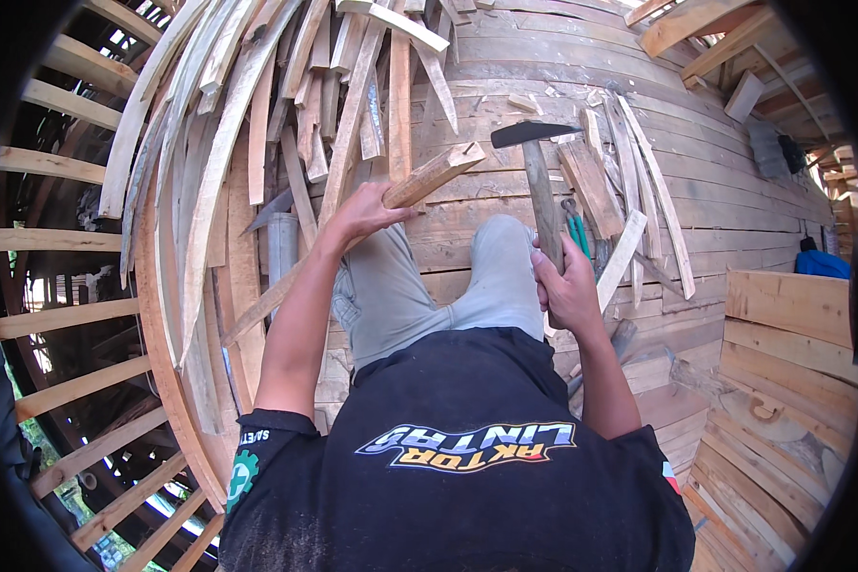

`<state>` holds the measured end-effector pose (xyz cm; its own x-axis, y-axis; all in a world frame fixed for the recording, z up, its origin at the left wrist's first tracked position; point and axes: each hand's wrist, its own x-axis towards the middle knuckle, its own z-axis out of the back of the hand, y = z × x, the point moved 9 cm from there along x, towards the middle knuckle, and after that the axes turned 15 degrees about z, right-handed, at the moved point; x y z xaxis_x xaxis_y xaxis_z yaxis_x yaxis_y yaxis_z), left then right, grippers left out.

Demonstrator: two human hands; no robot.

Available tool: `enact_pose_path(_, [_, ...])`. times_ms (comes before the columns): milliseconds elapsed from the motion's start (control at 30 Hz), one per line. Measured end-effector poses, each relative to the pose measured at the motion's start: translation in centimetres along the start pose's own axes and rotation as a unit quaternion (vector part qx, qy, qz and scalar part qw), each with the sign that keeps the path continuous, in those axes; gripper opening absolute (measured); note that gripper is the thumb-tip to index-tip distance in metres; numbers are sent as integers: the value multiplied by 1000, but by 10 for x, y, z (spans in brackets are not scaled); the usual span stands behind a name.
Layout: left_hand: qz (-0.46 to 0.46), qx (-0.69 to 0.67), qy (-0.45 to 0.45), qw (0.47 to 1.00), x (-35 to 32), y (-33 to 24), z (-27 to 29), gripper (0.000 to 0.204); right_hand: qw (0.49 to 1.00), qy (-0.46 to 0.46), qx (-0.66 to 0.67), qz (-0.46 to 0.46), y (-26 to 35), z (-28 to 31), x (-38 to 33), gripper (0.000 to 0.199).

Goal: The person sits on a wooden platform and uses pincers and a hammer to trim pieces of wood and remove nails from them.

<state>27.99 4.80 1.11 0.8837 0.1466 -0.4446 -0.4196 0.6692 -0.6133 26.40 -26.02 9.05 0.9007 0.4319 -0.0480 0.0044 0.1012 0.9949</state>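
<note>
Up front of my knees, left hand [364,215] grips a long pale wooden stick [381,210], right hand [566,286] holds a wood-handled dark-headed hammer [541,181] upright beside green-handled pliers [578,232].

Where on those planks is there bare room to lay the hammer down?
Bare planks lie to the right of the loose slats, toward the stacked boards. Another free strip runs above the hammer head. Left is crowded: bent strips pile up past the left hand and its wood piece. Pliers lie beside the right hand.
</note>
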Motion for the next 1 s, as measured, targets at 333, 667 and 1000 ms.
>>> enact_pose_path(333, [-4,-45,14,999,-1,4,-6,41,998,17,-52,5,38,15,23,24])
enact_pose_path(667, [36,-49,48,997,1,-1,-11,41,997,1,-64,49,22,7,24,21])
enact_pose_path(1000, [75,36,166,983,-40,3,10,41,999,-28,32,5,4,13,0,26])
